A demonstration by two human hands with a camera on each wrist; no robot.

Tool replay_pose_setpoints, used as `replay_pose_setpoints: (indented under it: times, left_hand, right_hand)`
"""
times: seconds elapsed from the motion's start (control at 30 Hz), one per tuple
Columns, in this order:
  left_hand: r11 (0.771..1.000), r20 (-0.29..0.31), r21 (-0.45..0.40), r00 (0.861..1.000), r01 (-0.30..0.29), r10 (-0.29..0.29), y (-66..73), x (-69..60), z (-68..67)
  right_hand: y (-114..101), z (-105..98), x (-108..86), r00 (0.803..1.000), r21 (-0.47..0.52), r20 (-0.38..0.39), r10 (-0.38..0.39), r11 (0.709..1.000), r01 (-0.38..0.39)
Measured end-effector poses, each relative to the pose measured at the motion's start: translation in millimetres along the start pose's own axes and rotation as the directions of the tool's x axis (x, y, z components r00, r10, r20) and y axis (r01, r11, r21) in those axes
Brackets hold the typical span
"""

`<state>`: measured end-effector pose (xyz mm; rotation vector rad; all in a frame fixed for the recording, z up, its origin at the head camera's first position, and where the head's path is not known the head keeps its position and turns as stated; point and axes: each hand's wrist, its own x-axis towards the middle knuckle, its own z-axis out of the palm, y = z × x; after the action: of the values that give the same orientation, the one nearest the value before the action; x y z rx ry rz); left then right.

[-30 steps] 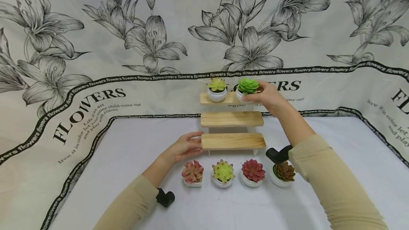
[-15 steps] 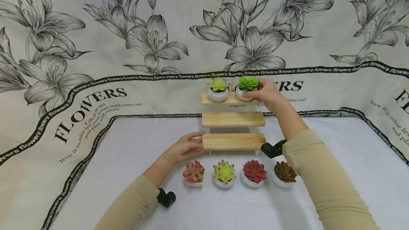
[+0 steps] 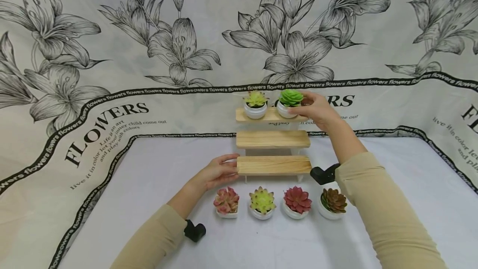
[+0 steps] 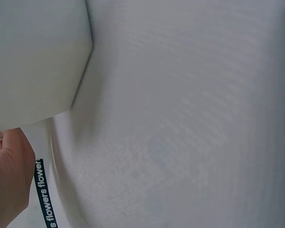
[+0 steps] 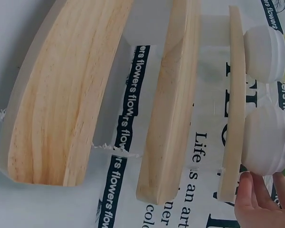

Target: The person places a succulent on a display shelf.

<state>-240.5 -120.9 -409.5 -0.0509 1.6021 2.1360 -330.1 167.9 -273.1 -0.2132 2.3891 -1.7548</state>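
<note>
In the head view, a three-tier wooden display stand (image 3: 273, 139) rises in the middle of the table. My right hand (image 3: 317, 110) holds the white pot of a bright green artificial succulent (image 3: 291, 97) at the right of the top tier. In the right wrist view that white pot (image 5: 266, 140) sits against the top board, with fingers about its side. To its left on the same board stands a yellow-green succulent (image 3: 255, 103). My left hand (image 3: 216, 172) grips the left end of the bottom tier; its fingertips are partly hidden by the board.
Before the stand lies a row of potted succulents: pink (image 3: 226, 201), yellow-green (image 3: 262, 201), dark red (image 3: 297, 201) and brown (image 3: 333, 202). A floral cloth (image 3: 179, 113) hangs behind. The right forearm passes beside the brown plant.
My right hand and the bright green succulent have shifted slightly, left and then back right, along the top tier. My left hand keeps its place on the bottom tier.
</note>
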Motion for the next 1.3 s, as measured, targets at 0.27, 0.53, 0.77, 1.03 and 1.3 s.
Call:
replay_pose_setpoints:
  times: [0.27, 0.53, 0.77, 1.03, 1.3]
  left_hand:
    - [1.0, -0.009, 0.003, 1.0, 0.001, -0.001, 0.1, -0.7, 1.8]
    - [1.0, -0.012, 0.012, 1.0, -0.011, 0.011, -1.0, -0.9, 0.8]
    - [1.0, -0.009, 0.011, 1.0, -0.01, 0.01, -1.3, -0.9, 0.9]
    - [1.0, -0.03, 0.009, 1.0, -0.007, 0.007, -0.7, -0.9, 2.8]
    - [1.0, -0.029, 0.021, 1.0, -0.004, 0.005, -2.2, -1.0, 3.3]
  right_hand:
    - [3, -11, -12.0, 0.997, -0.004, 0.043, -0.064, 0.998, 0.064]
    - [7, -27, -27.9, 0.993, -0.037, 0.089, -0.078, 0.996, 0.082]
    - [13, -41, -42.4, 0.991, -0.05, 0.108, -0.079, 0.995, 0.085]
    - [23, -52, -56.4, 0.987, -0.101, 0.139, -0.079, 0.99, 0.094]
    - [39, -59, -73.3, 0.974, -0.077, 0.193, -0.116, 0.988, 0.133]
